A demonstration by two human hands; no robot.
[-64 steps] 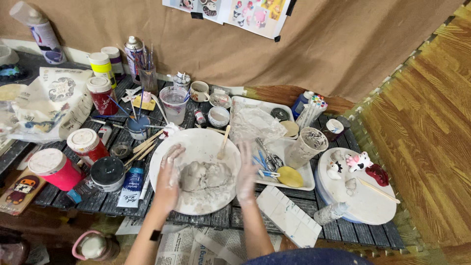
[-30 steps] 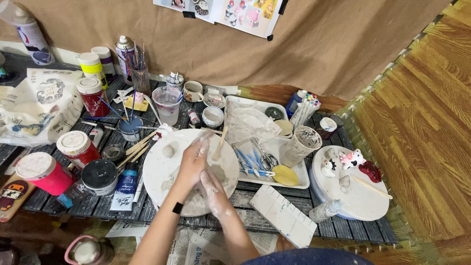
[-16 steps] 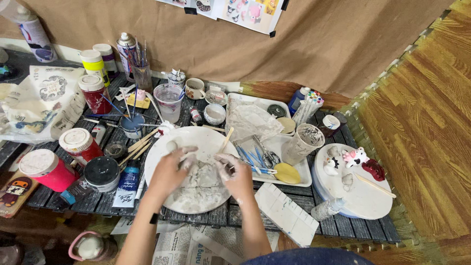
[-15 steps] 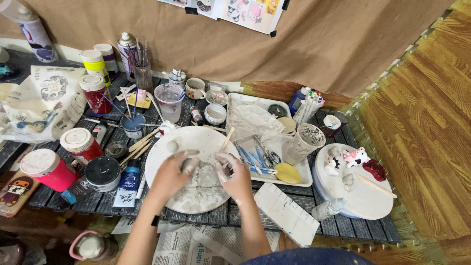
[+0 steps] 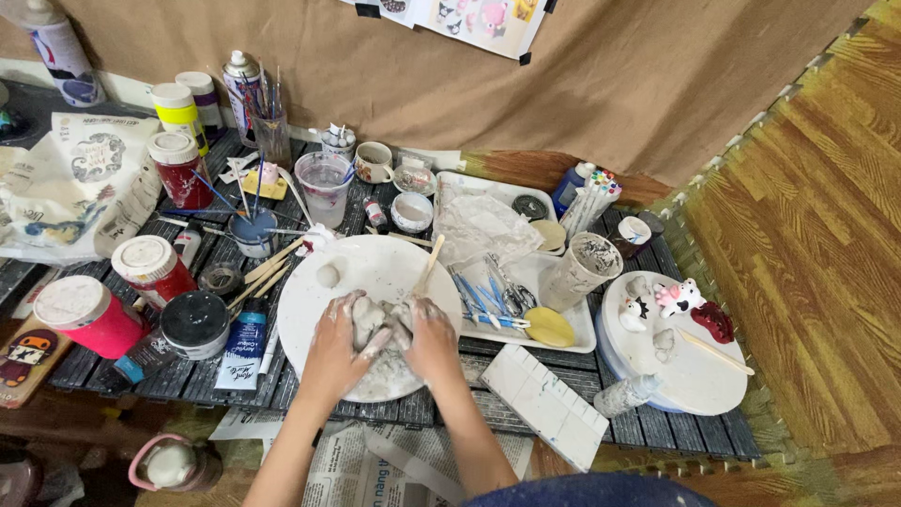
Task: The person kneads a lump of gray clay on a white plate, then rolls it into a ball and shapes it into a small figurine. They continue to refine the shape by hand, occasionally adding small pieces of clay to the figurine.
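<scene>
Both hands, left hand (image 5: 333, 352) and right hand (image 5: 432, 338), close their grip around the clay lump (image 5: 375, 319); I think even pressing over the round plate (image 5: 375, 268) works best.

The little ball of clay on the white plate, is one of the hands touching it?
No. The small clay ball lies alone on the white plate, apart from both hands, which press the big grey clay lump.
</scene>
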